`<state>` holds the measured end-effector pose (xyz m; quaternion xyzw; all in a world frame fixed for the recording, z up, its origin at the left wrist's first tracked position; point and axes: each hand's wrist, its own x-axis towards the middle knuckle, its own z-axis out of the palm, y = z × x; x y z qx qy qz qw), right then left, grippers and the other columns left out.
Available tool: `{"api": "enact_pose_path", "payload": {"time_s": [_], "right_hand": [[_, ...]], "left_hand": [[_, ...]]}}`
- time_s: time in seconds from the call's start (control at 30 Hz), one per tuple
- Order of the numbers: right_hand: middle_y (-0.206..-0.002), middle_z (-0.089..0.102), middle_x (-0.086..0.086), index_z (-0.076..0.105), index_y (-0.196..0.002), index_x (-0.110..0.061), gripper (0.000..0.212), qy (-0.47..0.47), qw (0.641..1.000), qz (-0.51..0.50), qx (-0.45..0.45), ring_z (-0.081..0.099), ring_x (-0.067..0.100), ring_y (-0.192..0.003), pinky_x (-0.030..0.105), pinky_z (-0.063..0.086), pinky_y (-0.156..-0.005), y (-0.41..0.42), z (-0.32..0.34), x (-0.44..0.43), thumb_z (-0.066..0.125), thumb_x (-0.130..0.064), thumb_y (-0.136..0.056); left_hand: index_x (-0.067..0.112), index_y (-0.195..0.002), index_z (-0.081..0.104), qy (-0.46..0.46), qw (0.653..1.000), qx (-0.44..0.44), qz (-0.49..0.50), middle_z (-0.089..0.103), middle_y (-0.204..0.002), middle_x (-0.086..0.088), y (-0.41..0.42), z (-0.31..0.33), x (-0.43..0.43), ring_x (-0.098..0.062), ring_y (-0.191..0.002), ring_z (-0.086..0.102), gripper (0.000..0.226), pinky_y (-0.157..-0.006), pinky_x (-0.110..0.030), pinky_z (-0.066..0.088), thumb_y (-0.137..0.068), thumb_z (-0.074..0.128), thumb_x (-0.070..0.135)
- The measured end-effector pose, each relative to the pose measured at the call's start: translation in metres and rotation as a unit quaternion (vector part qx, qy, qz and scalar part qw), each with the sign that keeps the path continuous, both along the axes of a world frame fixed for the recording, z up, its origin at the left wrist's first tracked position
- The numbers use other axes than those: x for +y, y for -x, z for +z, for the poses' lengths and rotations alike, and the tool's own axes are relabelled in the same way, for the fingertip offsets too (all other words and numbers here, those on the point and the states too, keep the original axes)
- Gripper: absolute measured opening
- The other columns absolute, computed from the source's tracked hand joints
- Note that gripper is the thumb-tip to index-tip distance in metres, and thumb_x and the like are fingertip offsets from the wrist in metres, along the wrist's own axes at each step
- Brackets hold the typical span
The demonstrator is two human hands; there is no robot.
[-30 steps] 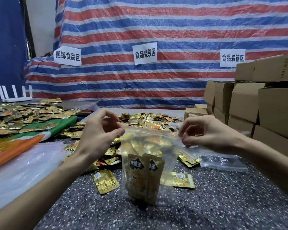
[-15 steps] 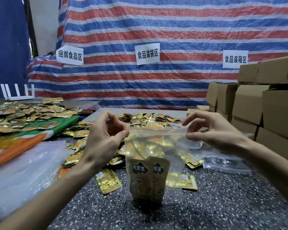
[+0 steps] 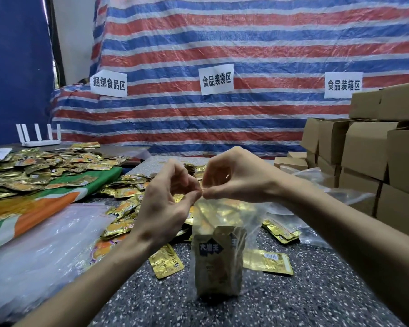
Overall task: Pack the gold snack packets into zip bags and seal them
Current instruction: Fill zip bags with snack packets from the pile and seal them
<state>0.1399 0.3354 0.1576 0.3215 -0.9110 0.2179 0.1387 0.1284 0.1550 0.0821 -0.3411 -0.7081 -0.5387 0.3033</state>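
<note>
A clear zip bag (image 3: 220, 223) stands upright on the speckled table (image 3: 316, 300), holding several gold snack packets (image 3: 219, 260). My left hand (image 3: 168, 204) and my right hand (image 3: 236, 178) meet above it, and each pinches the bag's top edge at nearly the same spot. The top of the bag is drawn narrow between my fingertips. Loose gold packets (image 3: 125, 208) lie scattered behind and beside the bag, and two (image 3: 165, 261) lie flat near its base.
A big heap of gold packets (image 3: 40, 166) covers a green and orange cloth at the left. Empty clear bags (image 3: 38, 251) lie at the near left. Stacked cardboard boxes (image 3: 373, 156) line the right side. A striped tarp with paper signs hangs behind.
My hands have come together: they held the bag's top at its two ends, and now pinch it side by side at the middle. The bag has narrowed at the top.
</note>
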Motion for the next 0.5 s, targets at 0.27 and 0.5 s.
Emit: {"api": "enact_pose_path", "payload": {"time_s": [0.27,0.5], "right_hand": [[-0.078,0.072,-0.001,0.074,-0.084,-0.017,0.004,-0.048,0.998,-0.027,0.017,0.066,0.013,-0.073,0.038,0.056,-0.070,-0.002,-0.002,-0.009,0.072,-0.017,-0.087],[-0.081,0.071,0.001,0.072,-0.090,-0.013,0.008,-0.078,0.996,-0.038,0.036,0.064,0.017,-0.074,0.033,0.051,-0.066,-0.010,-0.005,-0.010,0.065,-0.015,-0.092]], "left_hand": [[0.037,-0.078,0.045,-0.008,1.000,0.010,0.005,0.068,-0.081,-0.002,0.002,-0.004,-0.004,-0.017,-0.082,0.068,0.051,-0.078,-0.033,0.057,-0.081,0.074,-0.004],[0.027,-0.086,0.058,0.109,0.994,-0.011,0.010,0.064,-0.077,0.006,0.004,-0.006,-0.005,-0.011,-0.070,0.063,0.009,-0.061,-0.031,0.051,-0.091,0.062,0.032]]}}
